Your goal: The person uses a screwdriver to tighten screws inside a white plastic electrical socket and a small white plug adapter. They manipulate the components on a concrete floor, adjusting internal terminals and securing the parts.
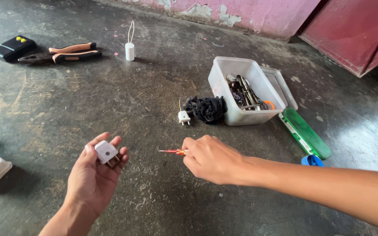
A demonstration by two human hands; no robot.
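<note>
Left hand point(95, 175): lower left of the frame, palm up, fingers curled round a small white plastic plug block with brass pins point(107, 153), holding it at the fingertips
Right hand point(210, 158): centre of the frame, closed round the handle of a thin red and orange screwdriver point(174, 151), tip pointing left toward the plug block, apart from it
Floor point(123, 100): dark, worn concrete
Centre right: clear plastic tub full of metal tools point(245, 91), its lid point(280, 85) behind it
Beside the tub: black fabric bundle point(207, 108), white two-pin plug point(183, 116) just left of it
Right: flat green case point(306, 133), blue cap point(312, 161) below it
Upper left: orange-handled pliers point(64, 52), black box with yellow buttons point(12, 47), white cylinder with a wire loop point(130, 49)
</note>
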